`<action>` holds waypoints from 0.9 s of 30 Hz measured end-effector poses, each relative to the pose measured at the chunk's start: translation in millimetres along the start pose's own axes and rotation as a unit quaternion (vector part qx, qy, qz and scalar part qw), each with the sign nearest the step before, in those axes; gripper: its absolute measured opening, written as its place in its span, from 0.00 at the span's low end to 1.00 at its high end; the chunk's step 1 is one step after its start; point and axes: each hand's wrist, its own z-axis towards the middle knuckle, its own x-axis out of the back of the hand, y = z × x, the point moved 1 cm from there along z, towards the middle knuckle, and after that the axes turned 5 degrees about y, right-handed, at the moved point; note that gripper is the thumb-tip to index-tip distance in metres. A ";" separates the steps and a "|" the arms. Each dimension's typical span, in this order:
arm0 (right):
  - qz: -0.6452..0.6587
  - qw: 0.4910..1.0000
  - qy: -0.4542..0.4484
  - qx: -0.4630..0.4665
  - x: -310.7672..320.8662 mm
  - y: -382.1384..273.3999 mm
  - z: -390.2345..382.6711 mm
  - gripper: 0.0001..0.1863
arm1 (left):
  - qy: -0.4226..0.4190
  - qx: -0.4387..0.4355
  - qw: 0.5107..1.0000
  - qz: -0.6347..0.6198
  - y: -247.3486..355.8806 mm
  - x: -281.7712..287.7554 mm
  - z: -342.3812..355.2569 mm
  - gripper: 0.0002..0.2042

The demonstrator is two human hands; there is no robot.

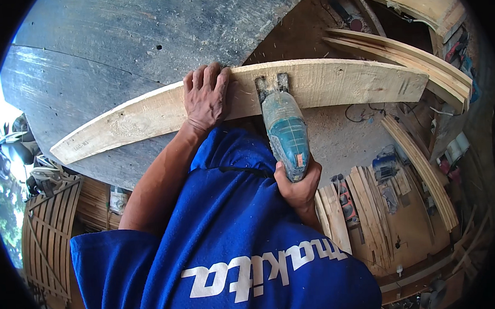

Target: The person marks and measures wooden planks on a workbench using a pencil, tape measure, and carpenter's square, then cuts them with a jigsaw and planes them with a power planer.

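Observation:
A long, curved plank of pale wood lies across a grey worktop, its right part reaching past the worktop's edge. My left hand grips the plank left of its middle, the fingers hooked over the far edge. On the plank, right of that hand, sits a teal, dusty jigsaw, its forked base plate close to the far edge. My right hand is wrapped round the jigsaw's near end; part of its grip is hidden beneath the tool. The saw blade cannot be made out.
The grey worktop has sawdust on it. More curved boards are stacked at the far right. Below on the right, wooden strips lie near a blue power tool. A slatted wooden panel stands at the lower left.

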 end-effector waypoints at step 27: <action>0.002 1.000 0.009 0.024 -3.1 -10.5 10.9 0.16 | 0.001 0.008 1.000 -0.021 2.4 1.4 0.7 0.20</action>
